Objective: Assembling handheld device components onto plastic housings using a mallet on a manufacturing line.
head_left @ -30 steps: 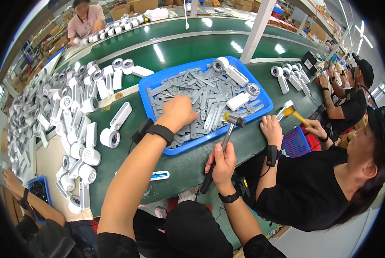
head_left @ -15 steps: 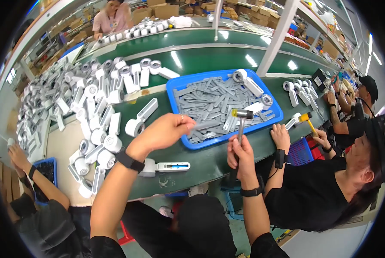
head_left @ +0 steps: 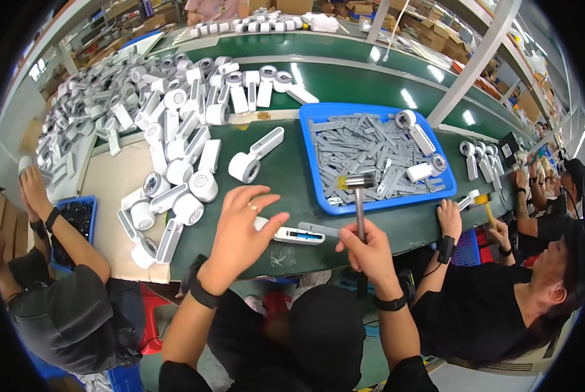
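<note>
My left hand (head_left: 237, 232) is open, fingers spread, just over a white handheld fan (head_left: 291, 236) lying on the green table. The fan's handle is open, with a blue part inside; my hand hides most of its round head. My right hand (head_left: 371, 255) grips a small hammer (head_left: 360, 212) upright, its yellow and dark metal head on top. Between that hand's thumb and finger is also a flat grey plastic strip (head_left: 318, 228), pointing left over the fan's handle. Behind the hammer is a blue tray (head_left: 313, 166) full of similar strips, with two fans on top.
A large heap of white fans (head_left: 175, 98) covers the left side, partly on a cardboard sheet (head_left: 113, 186). One fan (head_left: 245, 166) lies alone left of the tray. Co-workers sit close on both sides; the right one's hand (head_left: 499, 234) holds a yellow-headed hammer (head_left: 482, 198).
My left hand has come down from the tray toward the fan and opened. The grey strip it held is now in my right hand with the hammer. The view has shifted left.
</note>
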Demonstrator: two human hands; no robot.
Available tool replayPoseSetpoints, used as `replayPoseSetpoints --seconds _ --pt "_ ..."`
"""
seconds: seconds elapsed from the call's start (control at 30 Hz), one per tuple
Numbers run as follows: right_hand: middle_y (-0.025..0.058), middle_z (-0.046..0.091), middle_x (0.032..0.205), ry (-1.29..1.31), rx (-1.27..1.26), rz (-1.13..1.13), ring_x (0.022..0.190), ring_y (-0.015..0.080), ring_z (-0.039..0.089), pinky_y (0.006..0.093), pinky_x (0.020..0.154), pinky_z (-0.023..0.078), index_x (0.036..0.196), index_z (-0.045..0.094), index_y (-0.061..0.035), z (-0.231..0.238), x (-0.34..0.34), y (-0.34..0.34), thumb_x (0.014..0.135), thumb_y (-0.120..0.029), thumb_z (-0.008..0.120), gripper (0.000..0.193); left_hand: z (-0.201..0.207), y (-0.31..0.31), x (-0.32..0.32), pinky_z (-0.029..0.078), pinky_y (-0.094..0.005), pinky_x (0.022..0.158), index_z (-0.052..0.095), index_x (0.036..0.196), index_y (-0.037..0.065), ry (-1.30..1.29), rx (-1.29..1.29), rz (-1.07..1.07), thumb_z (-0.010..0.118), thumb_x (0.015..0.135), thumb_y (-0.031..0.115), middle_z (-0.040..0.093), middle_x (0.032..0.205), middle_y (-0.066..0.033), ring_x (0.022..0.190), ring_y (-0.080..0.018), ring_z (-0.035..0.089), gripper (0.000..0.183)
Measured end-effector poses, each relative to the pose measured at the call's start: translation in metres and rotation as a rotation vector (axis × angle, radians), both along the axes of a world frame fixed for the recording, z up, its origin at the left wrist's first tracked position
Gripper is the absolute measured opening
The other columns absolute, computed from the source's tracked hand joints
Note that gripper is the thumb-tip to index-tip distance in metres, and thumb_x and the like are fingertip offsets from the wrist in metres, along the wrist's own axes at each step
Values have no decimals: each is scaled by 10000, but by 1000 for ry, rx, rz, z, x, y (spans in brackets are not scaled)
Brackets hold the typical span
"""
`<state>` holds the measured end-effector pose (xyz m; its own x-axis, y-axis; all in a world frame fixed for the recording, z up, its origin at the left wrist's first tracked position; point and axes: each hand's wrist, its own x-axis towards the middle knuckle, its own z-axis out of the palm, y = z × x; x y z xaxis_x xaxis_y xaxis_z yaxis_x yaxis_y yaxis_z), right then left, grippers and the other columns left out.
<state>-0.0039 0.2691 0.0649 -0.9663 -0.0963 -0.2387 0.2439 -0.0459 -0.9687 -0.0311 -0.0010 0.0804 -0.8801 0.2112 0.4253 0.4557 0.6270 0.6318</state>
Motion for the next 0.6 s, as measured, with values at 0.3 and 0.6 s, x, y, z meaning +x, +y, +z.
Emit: replayPoseSetpoints --seconds 0.3,0.6 --pt "82 719 803 -71 17 8 466 51 503 216 392 358 982 631 7 -17 -19 -20 1005 -157 704 182 -63 0 13 431 -533 1119 722 1180 81 180 -51 106 925 692 273 695 1266 -86 1250 -345 606 562" --pt "63 690 746 -56 116 35 443 35 455 206 388 308 1009 628 -10 -22 -21 -32 1015 -143 684 145 -67 5 14 548 -458 982 739 1105 70 199 38 87 917 704 199 724 1170 -78 1215 -351 636 457"
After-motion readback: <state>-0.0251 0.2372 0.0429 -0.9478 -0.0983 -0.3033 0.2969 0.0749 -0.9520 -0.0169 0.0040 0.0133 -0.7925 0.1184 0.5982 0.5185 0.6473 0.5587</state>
